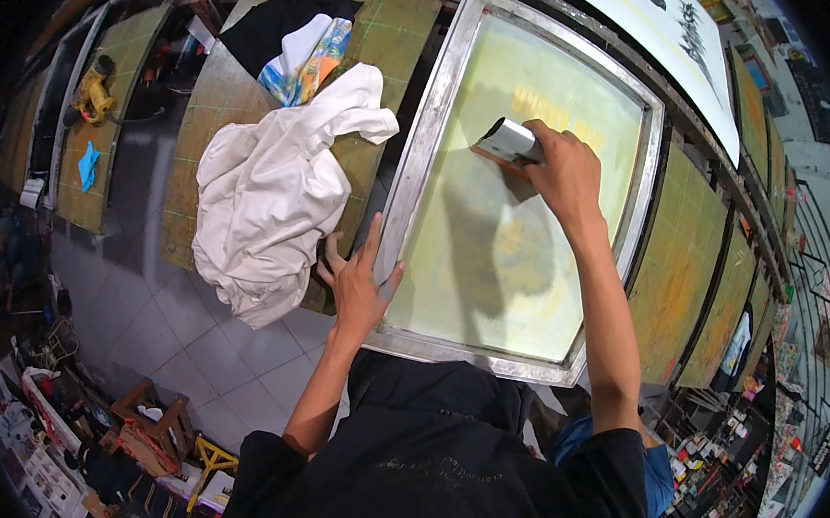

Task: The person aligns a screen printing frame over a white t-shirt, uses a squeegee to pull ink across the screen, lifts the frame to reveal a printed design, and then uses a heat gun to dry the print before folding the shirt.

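The squeegee (512, 143) stands over the upper half of the pale yellow-green mesh (527, 310), inside the metal frame (419, 177). Because the right hand (565, 171) holds it near one end, uneven pressure could tilt it and leave a patchy smear; whether its blade presses the mesh, I cannot tell. The frame could also shift if the left hand bears too lightly on it. The right fingers close around the squeegee's right end, its left end jutting free beyond them. The left hand (357, 289) is spread open, thumb at the frame's left edge (the crumpled white cloth (270, 196) lies just beside it).
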`<action>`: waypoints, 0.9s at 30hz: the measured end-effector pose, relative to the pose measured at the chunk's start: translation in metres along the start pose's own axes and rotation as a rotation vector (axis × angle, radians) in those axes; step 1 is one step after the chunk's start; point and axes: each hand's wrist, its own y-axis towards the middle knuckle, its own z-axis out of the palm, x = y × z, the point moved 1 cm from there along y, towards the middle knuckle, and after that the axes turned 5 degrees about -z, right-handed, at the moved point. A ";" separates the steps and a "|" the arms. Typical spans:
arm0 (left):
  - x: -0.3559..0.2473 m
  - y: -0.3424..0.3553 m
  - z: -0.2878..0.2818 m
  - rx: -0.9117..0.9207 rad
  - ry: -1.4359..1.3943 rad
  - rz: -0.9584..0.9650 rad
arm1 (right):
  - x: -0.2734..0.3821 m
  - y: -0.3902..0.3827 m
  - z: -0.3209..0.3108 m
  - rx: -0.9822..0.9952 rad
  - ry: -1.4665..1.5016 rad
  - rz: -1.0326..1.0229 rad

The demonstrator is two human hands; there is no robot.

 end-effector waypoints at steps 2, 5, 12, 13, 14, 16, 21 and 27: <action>0.001 0.000 0.001 -0.001 0.010 0.005 | -0.002 0.000 0.004 0.001 -0.002 0.007; 0.001 0.000 0.000 0.009 0.016 0.009 | -0.004 0.001 0.007 0.007 0.010 0.026; -0.003 0.002 -0.003 0.043 0.022 -0.010 | -0.002 0.003 0.006 0.025 -0.007 0.046; -0.002 0.002 -0.003 0.046 0.023 -0.011 | -0.002 0.002 0.007 0.025 -0.004 0.043; -0.002 0.002 -0.003 0.048 0.024 -0.010 | -0.003 0.002 0.008 0.025 -0.012 0.038; -0.002 0.002 -0.003 0.061 0.024 -0.014 | -0.005 0.002 0.011 0.025 -0.028 0.028; 0.000 0.002 0.001 0.014 0.010 0.004 | -0.006 0.003 0.011 0.020 -0.043 0.019; 0.000 0.001 -0.001 0.013 0.008 0.009 | 0.003 -0.016 -0.009 -0.107 0.053 0.073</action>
